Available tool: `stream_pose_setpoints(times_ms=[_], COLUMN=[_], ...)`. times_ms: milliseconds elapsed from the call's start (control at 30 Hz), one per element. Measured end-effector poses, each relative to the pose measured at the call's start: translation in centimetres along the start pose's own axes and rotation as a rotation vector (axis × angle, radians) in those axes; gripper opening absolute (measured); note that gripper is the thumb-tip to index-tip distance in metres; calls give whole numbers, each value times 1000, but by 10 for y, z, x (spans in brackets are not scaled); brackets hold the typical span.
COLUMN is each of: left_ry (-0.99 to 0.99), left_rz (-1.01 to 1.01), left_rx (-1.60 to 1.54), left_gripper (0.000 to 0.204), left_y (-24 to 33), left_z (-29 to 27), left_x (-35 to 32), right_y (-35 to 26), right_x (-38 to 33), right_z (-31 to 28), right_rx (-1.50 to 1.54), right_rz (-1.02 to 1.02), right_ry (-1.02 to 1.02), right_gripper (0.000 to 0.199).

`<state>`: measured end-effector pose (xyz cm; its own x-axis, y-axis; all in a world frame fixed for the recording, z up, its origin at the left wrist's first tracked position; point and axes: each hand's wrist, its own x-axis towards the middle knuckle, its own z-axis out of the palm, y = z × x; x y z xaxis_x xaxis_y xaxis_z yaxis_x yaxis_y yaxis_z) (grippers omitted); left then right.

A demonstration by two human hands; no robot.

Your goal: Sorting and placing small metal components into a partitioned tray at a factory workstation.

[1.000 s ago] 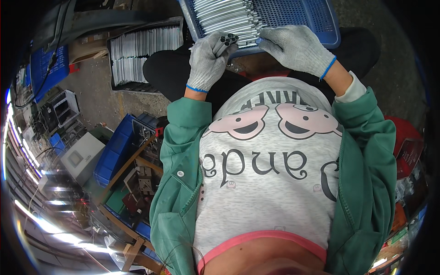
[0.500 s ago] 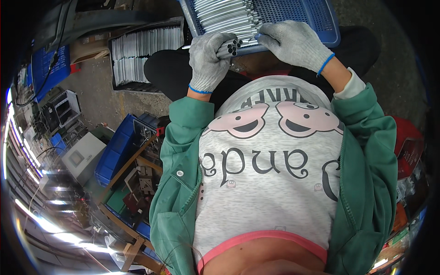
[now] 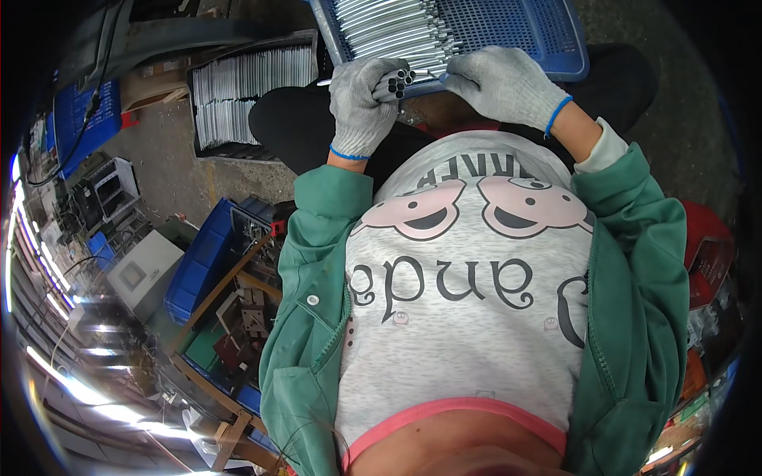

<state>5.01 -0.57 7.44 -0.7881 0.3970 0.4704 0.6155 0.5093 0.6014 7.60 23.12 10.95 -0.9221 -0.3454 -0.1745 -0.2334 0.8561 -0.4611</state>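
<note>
My left hand (image 3: 361, 111), in a grey knitted glove with a blue cuff edge, is closed around a bundle of thin metal tubes (image 3: 394, 86). Their open round ends point toward my right hand. My gloved right hand (image 3: 508, 89) has thumb and fingers pinched together close to those ends. A small, thin, blue-ended piece (image 3: 442, 77) shows at its fingertips, mostly hidden. Just beyond both hands, a blue plastic basket (image 3: 548, 40) holds rows of silvery metal tubes (image 3: 389, 32).
A black crate (image 3: 193, 103) of stacked metal tubes stands on the floor (image 3: 254, 178) at the left. Blue bins (image 3: 202, 258), a pale box-shaped machine (image 3: 144, 268) and a wooden frame (image 3: 214, 297) are farther left. Something red (image 3: 706, 254) stands at my right.
My right hand has shifted slightly down, its fingertips and the blue-ended piece now level with the tube ends. My left hand and its bundle are nearly unmoved.
</note>
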Motion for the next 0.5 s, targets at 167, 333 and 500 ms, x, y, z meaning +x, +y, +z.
stream_pose_setpoints(times_ms=[167,333,500], left_ry=[-102,-198,-352], left_rz=[-6,-113,-336], left_rx=[78,186,359], left_gripper=[25,27,25], left_y=[1,-27,-43], left_z=[-3,21,45], left_x=[2,-4,-4], right_y=[-3,19,31], right_x=[1,9,2], right_z=[-12,14,29], right_rx=[216,105,103], right_rz=[44,178,231], right_ry=[-81,-4,32], right_gripper=[24,29,32])
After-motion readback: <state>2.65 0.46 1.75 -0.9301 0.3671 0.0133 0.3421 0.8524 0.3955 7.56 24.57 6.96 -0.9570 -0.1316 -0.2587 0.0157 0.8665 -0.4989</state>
